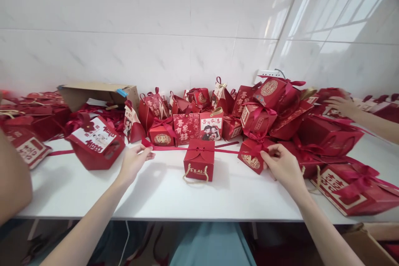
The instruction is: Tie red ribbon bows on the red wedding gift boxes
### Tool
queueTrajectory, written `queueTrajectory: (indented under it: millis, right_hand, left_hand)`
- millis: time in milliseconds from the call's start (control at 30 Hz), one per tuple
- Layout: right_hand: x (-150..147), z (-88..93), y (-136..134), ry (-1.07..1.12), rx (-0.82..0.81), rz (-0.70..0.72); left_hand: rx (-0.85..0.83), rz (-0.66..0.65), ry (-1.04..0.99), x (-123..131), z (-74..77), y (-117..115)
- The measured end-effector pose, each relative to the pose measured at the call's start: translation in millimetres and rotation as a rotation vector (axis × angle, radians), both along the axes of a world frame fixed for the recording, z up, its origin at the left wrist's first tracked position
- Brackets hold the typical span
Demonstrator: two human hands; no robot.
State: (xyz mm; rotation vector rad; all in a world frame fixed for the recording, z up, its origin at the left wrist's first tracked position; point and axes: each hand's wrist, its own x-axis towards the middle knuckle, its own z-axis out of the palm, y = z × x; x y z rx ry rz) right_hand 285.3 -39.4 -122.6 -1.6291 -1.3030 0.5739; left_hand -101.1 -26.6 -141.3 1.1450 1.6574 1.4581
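Pinching left end of red ribbon (174,148) in left hand (134,164) fingers, stretched untied across small red box (199,164) on counter (156,195); right hand (283,168) fingers curled at bowed box (251,157), grip unclear

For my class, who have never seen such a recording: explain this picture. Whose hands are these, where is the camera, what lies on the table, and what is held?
The camera sits on a person's head and looks down, so the two bare arms reaching in from below are that person's own. The left hand pinches one end of a red ribbon that lies across a small red box on the white table. The right hand touches a box with a bow; whether it grips is unclear. Many red gift boxes pile behind. Another person's hand reaches in far right.
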Motion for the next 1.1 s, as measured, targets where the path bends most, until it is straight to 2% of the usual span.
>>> queueTrajectory:
  millis: [100, 200, 233, 300, 333, 400, 467, 567, 667, 767, 833, 967, 1100]
  right_hand:
    - [4, -2.8, -11, -0.180, -0.075, 0.041]
    - [7, 5.5, -21, -0.391, -0.096, 0.144]
    - [4, 10.2, -23, -0.443, -0.071, 0.153]
    - [-9, 19.2, -21, -0.479, 0.004, 0.154]
    - [-19, 22.1, -17, -0.457, 0.042, 0.175]
    - [-43, 22.1, -4, -0.347, 0.059, 0.322]
    - [-66, 14.5, 12, -0.199, -0.020, 0.518]
    - [-86, -0.4, 27, -0.093, -0.107, 0.606]
    - [-89, -6.1, 21, 0.002, -0.132, 0.685]
    - [-84, -2.7, 4, 0.223, -0.262, 0.858]
    - [-81, -0.4, -6, 0.324, -0.356, 0.923]
    - [-78, -2.7, -14, 0.512, -0.394, 0.906]
    - [-75, -6.3, -15, 0.564, -0.397, 0.886]
  left_hand:
    - [-0.042, -0.026, 0.133, -2, -4.0, -5]
    - [0.057, 0.010, 0.273, 4, 4.6, -10]
    - [0.108, -0.009, 0.312, 8, 9.8, -10]
    - [0.156, -0.157, 0.349, 22, 19.6, -6]
    - [0.125, -0.290, 0.328, 31, 22.8, -3]
    - [0.031, -0.483, 0.274, 48, 23.8, 7]
    - [-0.054, -0.591, 0.216, 61, 18.2, 16]
    - [-0.134, -0.703, 0.128, 68, 6.6, 17]
    - [-0.160, -0.787, 0.069, 63, 2.3, 3]
    - [-0.186, -0.867, 0.025, 56, 8.0, -17]
    - [-0.219, -0.925, 0.008, 53, 14.4, -27]
    - [-0.269, -0.984, 0.035, 48, 23.2, -34]
    - [-0.259, -0.950, 0.054, 44, 24.6, -34]
